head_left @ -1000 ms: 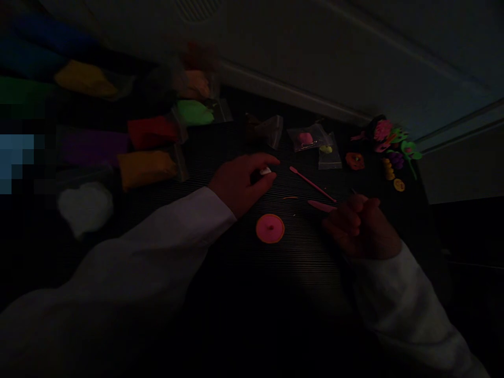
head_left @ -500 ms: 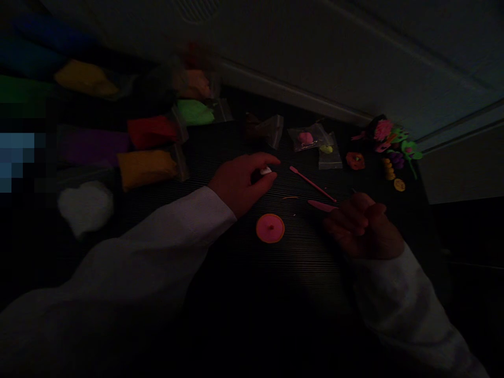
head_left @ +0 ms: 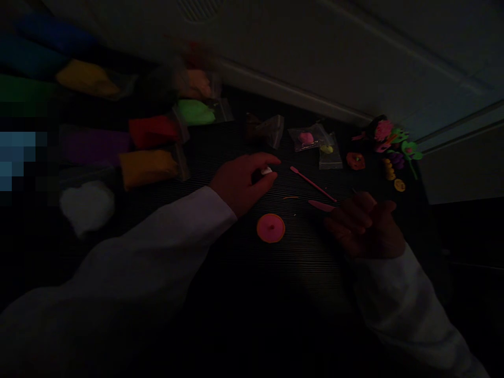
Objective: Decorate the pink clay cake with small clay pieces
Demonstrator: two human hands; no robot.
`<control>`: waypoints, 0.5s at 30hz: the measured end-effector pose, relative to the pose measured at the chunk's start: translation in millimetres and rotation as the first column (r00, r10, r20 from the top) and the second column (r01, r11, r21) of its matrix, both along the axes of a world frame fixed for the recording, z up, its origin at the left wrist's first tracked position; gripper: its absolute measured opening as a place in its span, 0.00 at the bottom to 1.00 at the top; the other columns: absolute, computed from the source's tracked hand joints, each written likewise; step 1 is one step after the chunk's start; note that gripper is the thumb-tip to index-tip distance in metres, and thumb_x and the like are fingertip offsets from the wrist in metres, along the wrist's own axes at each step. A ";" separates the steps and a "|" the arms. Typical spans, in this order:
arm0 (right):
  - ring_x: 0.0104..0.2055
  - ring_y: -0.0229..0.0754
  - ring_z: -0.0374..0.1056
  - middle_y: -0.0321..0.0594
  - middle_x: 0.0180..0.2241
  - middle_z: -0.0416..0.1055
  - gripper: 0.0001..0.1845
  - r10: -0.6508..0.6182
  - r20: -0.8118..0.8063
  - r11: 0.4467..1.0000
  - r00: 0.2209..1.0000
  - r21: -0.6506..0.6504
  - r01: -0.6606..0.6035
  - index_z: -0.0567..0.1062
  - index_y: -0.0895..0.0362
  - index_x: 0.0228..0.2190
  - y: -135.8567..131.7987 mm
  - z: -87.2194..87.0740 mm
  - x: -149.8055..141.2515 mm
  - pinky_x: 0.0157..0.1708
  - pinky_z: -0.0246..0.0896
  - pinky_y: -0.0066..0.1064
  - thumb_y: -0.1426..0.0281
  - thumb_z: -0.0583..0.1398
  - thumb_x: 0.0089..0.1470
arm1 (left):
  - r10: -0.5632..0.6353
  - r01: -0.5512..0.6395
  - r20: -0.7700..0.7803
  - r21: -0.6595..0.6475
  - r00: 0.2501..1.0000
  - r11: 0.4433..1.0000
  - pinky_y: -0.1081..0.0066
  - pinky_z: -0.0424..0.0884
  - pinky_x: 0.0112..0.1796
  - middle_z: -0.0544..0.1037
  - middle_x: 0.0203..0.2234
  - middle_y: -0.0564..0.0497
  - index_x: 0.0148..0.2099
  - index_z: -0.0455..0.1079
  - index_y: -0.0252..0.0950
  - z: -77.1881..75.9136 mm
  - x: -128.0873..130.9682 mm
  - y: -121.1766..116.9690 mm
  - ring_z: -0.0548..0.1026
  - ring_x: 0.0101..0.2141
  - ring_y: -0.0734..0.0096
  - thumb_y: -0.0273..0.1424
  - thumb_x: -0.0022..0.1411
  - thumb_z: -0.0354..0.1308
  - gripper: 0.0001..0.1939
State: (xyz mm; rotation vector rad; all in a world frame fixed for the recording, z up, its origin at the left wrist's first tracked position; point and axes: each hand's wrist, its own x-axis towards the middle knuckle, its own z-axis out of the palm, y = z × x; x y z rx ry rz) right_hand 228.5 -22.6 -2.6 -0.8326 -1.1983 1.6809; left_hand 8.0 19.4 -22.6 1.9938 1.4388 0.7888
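Observation:
On the dark table my left hand rests with its thumb and forefinger apart. A small white piece shows in that gap; whether the fingers touch it is unclear. My right hand is turned partly palm up, its fingers curled and the thumb standing away; anything inside is hidden in the dim light. Beside it lie a pink modelling knife, partly covered by the hand, and a thin pink modelling tool. Between the hands sit a pink clay disc with an orange rim and a thin orange strip.
Bags of coloured clay lie to the left, among them orange, red and white. Small bags holding pink and yellow clay lie toward the wall. Clay flowers stand at the far right.
The thumb of my right hand has swung outward to the right, away from the curled fingers. My left hand and the things on the table stay as they were.

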 end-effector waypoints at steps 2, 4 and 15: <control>0.15 0.32 0.37 0.27 0.15 0.39 0.17 -0.002 -0.070 0.998 0.998 -0.061 -0.003 0.59 0.51 0.20 -1.0 0.9 -0.3 0.15 0.39 0.27 0.55 0.59 0.46 | 0.000 0.000 0.004 0.004 1.000 1.000 0.72 0.64 0.35 0.74 0.32 0.53 0.47 0.68 0.37 0.0 0.2 -0.2 0.70 0.32 0.74 0.34 0.56 0.52 0.17; 0.15 0.32 0.37 0.27 0.15 0.39 0.16 -0.018 -0.116 0.993 0.993 -0.114 0.005 0.61 0.51 0.20 -2.0 2.0 -0.9 0.15 0.39 0.27 0.57 0.60 0.45 | -0.002 0.002 0.012 0.000 1.000 1.000 0.72 0.64 0.34 0.74 0.32 0.53 0.47 0.68 0.37 -0.1 0.2 -0.2 0.70 0.32 0.74 0.34 0.56 0.52 0.16; 0.14 0.32 0.36 0.27 0.14 0.36 0.23 -0.088 0.022 0.994 0.996 -0.058 0.090 0.54 0.52 0.17 0.2 1.2 -0.1 0.13 0.39 0.27 0.51 0.58 0.44 | -0.003 0.003 0.010 0.015 1.000 1.000 0.72 0.64 0.35 0.74 0.31 0.53 0.47 0.69 0.37 -1.1 0.0 0.8 0.70 0.32 0.74 0.34 0.56 0.53 0.16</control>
